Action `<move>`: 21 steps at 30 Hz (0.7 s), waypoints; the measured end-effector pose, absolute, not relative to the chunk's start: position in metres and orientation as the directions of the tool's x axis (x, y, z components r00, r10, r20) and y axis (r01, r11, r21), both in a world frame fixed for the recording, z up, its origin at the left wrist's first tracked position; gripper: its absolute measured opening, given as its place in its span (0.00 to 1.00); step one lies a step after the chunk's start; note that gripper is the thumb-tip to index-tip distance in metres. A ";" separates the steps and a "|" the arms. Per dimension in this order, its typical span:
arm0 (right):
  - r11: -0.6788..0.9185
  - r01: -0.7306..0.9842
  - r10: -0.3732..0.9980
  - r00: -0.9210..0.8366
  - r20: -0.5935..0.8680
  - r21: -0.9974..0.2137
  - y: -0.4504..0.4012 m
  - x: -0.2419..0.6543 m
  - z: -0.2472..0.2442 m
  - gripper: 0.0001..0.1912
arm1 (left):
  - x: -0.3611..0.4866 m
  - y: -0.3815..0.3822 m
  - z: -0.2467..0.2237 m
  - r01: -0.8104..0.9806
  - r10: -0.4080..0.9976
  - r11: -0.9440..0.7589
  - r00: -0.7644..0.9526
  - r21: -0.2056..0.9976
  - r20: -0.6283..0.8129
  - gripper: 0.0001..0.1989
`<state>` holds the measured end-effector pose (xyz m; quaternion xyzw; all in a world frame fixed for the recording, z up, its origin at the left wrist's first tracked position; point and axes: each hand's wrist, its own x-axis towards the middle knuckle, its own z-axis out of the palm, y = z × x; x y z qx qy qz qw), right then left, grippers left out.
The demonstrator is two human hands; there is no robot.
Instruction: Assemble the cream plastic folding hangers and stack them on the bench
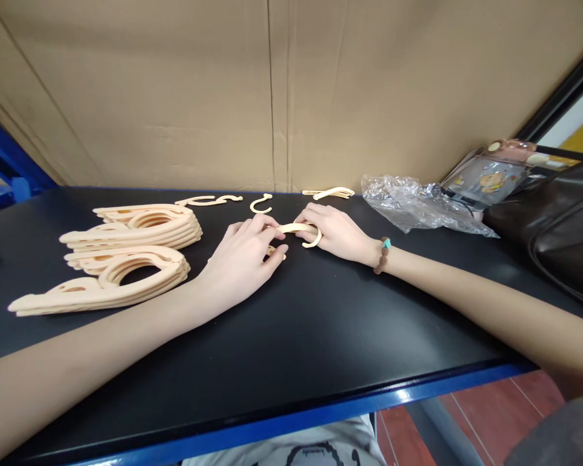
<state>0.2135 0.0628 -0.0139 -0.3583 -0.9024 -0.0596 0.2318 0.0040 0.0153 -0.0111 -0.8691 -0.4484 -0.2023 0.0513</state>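
Observation:
Between my two hands is a beige plastic clothes hanger piece [296, 228], with its curved hook end showing by the right fingers. My left hand [240, 262] is closed on its left side, thumb and fingers pinching. A bit of beige plastic also shows between that thumb and forefinger. My right hand [342, 234] grips the hook side from behind, fingers curled. Most of what is held is hidden by the fingers. To the left of my left hand lie two stacks of folded beige hangers, a rear stack [175, 234] and a front stack [160, 285].
Along the back of the black table [291, 336] lie a loose hook [261, 206], hanger arms [201, 201] and more beige pieces [333, 193]. A crumpled clear plastic bag [418, 204], a clear bottle [490, 175] and a dark leather bag [548, 220] sit at right. Cardboard [184, 84] stands behind.

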 end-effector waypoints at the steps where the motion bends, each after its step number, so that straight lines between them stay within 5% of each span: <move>1: 0.736 0.675 0.617 -0.636 0.463 -0.054 0.063 0.214 -0.014 0.07 | 0.004 0.015 -0.011 0.798 0.754 -0.596 0.517 0.092 0.404 0.13; 13: 0.798 0.602 0.484 -0.641 0.596 -0.001 0.060 0.214 -0.011 0.13 | 0.005 0.011 -0.004 0.751 0.673 -0.646 0.476 0.137 0.566 0.15; 21: 0.790 0.611 0.512 -0.607 0.608 -0.057 0.061 0.215 -0.012 0.13 | 0.001 0.012 0.005 0.723 0.667 -0.648 0.388 0.239 0.636 0.13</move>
